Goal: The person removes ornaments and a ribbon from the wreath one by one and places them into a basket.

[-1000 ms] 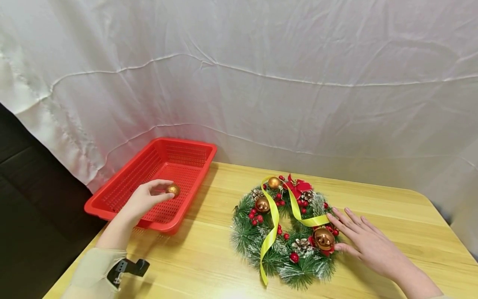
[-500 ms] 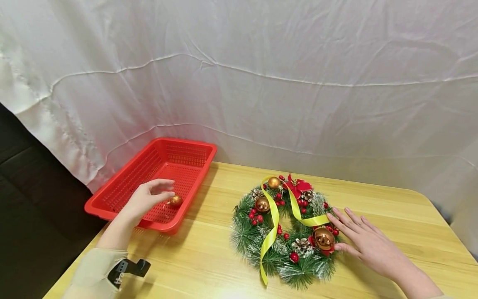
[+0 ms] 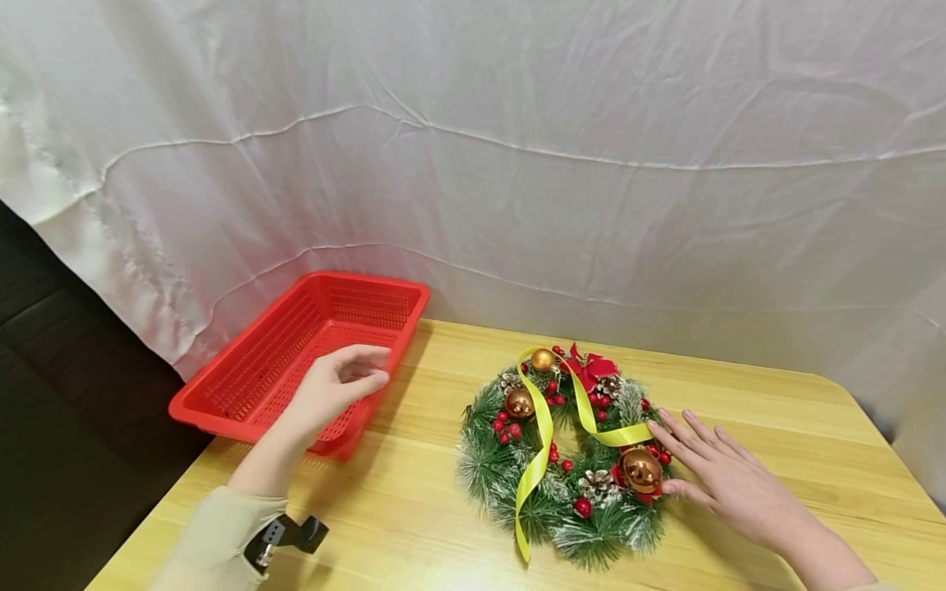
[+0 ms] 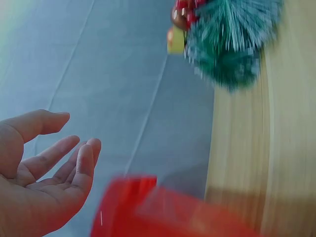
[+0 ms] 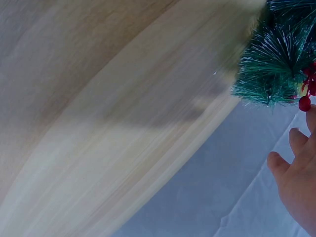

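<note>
My left hand (image 3: 332,394) hovers over the near right side of a red plastic basket (image 3: 369,281), fingers loosely bent. The left wrist view shows nothing between its fingers (image 4: 85,163), with the basket's blurred red edge below. The gold glitter ball is hidden from view behind the left hand. My right hand (image 3: 727,480) lies spread at the right side of a green Christmas wreath (image 3: 488,472), fingertips at the end of a yellow ribbon (image 3: 543,423). Its thumb is beside a shiny copper bauble (image 3: 640,471). Red berries (image 5: 304,103) hang right by its fingers in the right wrist view.
The wreath also bears a gold bauble (image 3: 543,360), a smaller copper bauble (image 3: 519,403), pinecones (image 3: 599,486) and a red poinsettia (image 3: 589,367). Basket and wreath stand apart on a wooden table (image 3: 414,492). A pale curtain (image 3: 517,205) hangs behind its far edge.
My left hand let go of the gold glitter ball, which dropped onto the basket's floor. The hand then moved right, toward the basket's right rim. The right hand has stayed put.
</note>
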`<action>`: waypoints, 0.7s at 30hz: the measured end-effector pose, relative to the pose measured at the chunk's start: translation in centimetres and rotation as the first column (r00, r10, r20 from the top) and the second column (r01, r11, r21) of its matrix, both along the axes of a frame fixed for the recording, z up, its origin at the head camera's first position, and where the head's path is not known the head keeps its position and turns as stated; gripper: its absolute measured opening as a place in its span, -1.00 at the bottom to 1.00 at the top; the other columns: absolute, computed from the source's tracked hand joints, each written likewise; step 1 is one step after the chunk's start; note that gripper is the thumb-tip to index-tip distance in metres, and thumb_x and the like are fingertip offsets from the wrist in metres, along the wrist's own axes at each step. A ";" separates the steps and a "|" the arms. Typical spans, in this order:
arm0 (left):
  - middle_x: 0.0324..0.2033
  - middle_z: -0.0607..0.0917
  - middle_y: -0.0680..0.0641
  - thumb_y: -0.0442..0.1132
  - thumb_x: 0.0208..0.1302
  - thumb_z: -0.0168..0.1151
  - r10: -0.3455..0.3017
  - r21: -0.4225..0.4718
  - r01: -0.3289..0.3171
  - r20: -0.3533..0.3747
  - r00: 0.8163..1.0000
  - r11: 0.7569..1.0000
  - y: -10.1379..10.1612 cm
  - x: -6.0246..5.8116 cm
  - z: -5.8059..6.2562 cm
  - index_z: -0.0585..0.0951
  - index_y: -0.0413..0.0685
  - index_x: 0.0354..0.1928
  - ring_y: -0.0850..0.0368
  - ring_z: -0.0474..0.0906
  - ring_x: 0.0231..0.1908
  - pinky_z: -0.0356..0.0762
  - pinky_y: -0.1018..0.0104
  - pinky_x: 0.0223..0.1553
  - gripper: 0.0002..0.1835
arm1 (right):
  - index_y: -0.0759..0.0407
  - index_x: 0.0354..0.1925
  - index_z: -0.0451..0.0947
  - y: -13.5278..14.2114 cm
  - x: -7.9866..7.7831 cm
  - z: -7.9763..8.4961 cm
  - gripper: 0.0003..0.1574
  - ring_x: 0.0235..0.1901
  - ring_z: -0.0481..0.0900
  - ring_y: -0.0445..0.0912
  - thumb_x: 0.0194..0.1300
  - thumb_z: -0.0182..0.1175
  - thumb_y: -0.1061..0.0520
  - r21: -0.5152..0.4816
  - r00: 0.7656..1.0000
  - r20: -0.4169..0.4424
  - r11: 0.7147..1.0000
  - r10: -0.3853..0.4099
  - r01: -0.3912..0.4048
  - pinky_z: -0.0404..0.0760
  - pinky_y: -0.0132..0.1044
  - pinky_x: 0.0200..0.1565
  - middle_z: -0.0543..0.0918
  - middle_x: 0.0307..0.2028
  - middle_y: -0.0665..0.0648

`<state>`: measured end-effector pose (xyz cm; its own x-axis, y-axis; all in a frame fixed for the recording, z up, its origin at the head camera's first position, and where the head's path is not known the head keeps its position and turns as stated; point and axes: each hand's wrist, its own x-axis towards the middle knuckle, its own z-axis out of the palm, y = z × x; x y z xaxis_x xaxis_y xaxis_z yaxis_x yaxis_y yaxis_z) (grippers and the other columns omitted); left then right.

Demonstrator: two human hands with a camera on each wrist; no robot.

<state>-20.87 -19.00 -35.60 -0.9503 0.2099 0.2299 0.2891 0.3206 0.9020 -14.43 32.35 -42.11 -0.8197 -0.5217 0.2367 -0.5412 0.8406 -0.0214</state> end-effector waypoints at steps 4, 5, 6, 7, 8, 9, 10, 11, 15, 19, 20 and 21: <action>-0.12 0.66 -0.19 -0.37 0.18 0.32 -0.061 0.000 0.062 -0.033 0.998 0.998 2.5 0.1 0.0 0.57 -0.25 0.08 0.02 0.61 -0.14 0.56 0.33 -0.10 -0.61 | -0.05 0.48 0.03 0.0 0.0 0.1 -0.08 0.45 -0.31 -0.10 0.30 0.15 -0.21 0.000 1.000 0.004 1.000 -0.002 0.002 -0.49 -0.32 0.35 -0.04 0.48 0.02; -0.13 0.67 -0.17 -0.37 0.18 0.32 -0.075 0.000 0.075 -0.032 0.997 0.997 3.1 0.1 0.0 0.57 -0.23 0.08 0.01 0.61 -0.14 0.56 0.31 -0.10 -0.61 | -0.05 0.48 0.03 0.0 0.0 0.1 -0.08 0.45 -0.31 -0.09 0.30 0.15 -0.21 0.001 1.000 0.004 1.000 -0.002 0.002 -0.49 -0.32 0.35 -0.04 0.48 0.02; -0.14 0.67 -0.16 -0.37 0.18 0.32 -0.090 0.007 0.091 -0.024 0.996 0.996 3.6 0.1 -0.1 0.57 -0.23 0.08 0.01 0.61 -0.13 0.56 0.29 -0.09 -0.61 | -0.05 0.48 0.03 -0.1 0.0 0.1 -0.08 0.45 -0.31 -0.09 0.30 0.15 -0.21 0.001 1.000 0.004 1.000 -0.002 0.002 -0.49 -0.31 0.35 -0.04 0.48 0.03; -0.13 0.67 -0.16 -0.37 0.18 0.32 -0.105 0.008 0.105 -0.015 0.994 0.994 4.2 0.1 -0.2 0.57 -0.22 0.08 0.00 0.61 -0.13 0.56 0.27 -0.07 -0.61 | -0.05 0.48 0.03 -0.1 0.1 0.1 -0.08 0.45 -0.31 -0.09 0.30 0.15 -0.21 0.001 1.000 0.005 1.000 -0.002 0.002 -0.49 -0.31 0.35 -0.04 0.48 0.02; -0.12 0.66 -0.16 -0.36 0.18 0.32 -0.120 0.010 0.120 -0.006 0.993 0.993 4.7 0.1 -0.3 0.56 -0.21 0.09 0.00 0.60 -0.12 0.56 0.25 -0.07 -0.60 | -0.05 0.48 0.03 -0.1 0.1 0.1 -0.08 0.45 -0.31 -0.09 0.30 0.15 -0.21 0.001 1.000 0.005 1.000 -0.002 0.002 -0.49 -0.31 0.35 -0.04 0.48 0.02; -0.11 0.66 -0.16 -0.35 0.18 0.32 -0.133 0.008 0.133 0.002 0.991 0.991 5.3 0.1 -0.4 0.56 -0.21 0.09 0.00 0.60 -0.11 0.56 0.24 -0.06 -0.60 | -0.05 0.48 0.03 -0.1 0.1 0.1 -0.08 0.45 -0.31 -0.09 0.31 0.14 -0.21 0.002 1.000 0.004 1.000 -0.001 0.001 -0.49 -0.30 0.35 -0.04 0.48 0.03; -0.10 0.65 -0.17 -0.35 0.18 0.31 -0.148 0.012 0.148 0.014 0.989 0.989 5.8 0.1 -0.5 0.56 -0.21 0.10 -0.01 0.59 -0.11 0.56 0.23 -0.07 -0.59 | -0.05 0.48 0.03 -0.1 0.1 0.1 -0.09 0.45 -0.31 -0.08 0.31 0.14 -0.21 0.003 1.000 0.005 1.000 -0.002 0.001 -0.49 -0.30 0.35 -0.04 0.48 0.03; -0.09 0.65 -0.18 -0.35 0.19 0.31 -0.166 0.018 0.166 0.026 0.986 0.986 6.3 0.2 -0.7 0.56 -0.21 0.10 -0.01 0.59 -0.10 0.56 0.23 -0.07 -0.59 | -0.05 0.48 0.03 -0.1 0.1 0.1 -0.09 0.45 -0.31 -0.08 0.31 0.14 -0.21 0.005 1.000 0.005 1.000 -0.002 0.002 -0.49 -0.30 0.35 -0.05 0.48 0.03; -0.05 0.61 -0.25 -0.34 0.19 0.31 -0.235 0.041 0.233 0.047 0.971 0.972 8.4 0.3 -1.4 0.56 -0.23 0.09 -0.01 0.59 -0.10 0.57 0.24 -0.09 -0.60 | -0.06 0.48 0.03 0.0 0.1 0.2 -0.09 0.45 -0.30 -0.08 0.31 0.14 -0.21 0.000 1.000 0.007 1.000 -0.005 0.005 -0.48 -0.29 0.35 -0.04 0.48 0.03; -0.01 0.60 -0.30 -0.30 0.19 0.32 -0.291 0.068 0.286 0.068 0.954 0.956 10.3 0.3 -1.8 0.56 -0.23 0.10 0.02 0.59 -0.10 0.57 0.25 -0.09 -0.58 | -0.06 0.49 0.02 0.0 0.2 0.2 -0.09 0.45 -0.31 -0.09 0.31 0.13 -0.22 0.000 1.000 0.010 1.000 -0.007 0.007 -0.48 -0.29 0.35 -0.04 0.48 0.03; 0.00 0.60 -0.29 -0.30 0.19 0.32 -0.299 0.071 0.294 0.071 0.952 0.953 10.6 0.3 -1.8 0.56 -0.22 0.11 0.03 0.58 -0.10 0.57 0.25 -0.09 -0.58 | -0.07 0.49 0.02 0.0 0.2 0.2 -0.09 0.45 -0.31 -0.09 0.31 0.13 -0.22 0.001 1.000 0.010 1.000 -0.007 0.007 -0.48 -0.29 0.35 -0.04 0.48 0.03; 0.00 0.60 -0.30 -0.29 0.19 0.32 -0.306 0.076 0.301 0.068 0.949 0.951 11.0 0.2 -1.9 0.55 -0.24 0.11 0.03 0.58 -0.10 0.57 0.26 -0.09 -0.57 | -0.06 0.49 0.02 0.0 0.2 0.2 -0.09 0.45 -0.31 -0.09 0.31 0.13 -0.22 0.003 1.000 0.010 1.000 -0.006 0.006 -0.49 -0.29 0.35 -0.04 0.48 0.03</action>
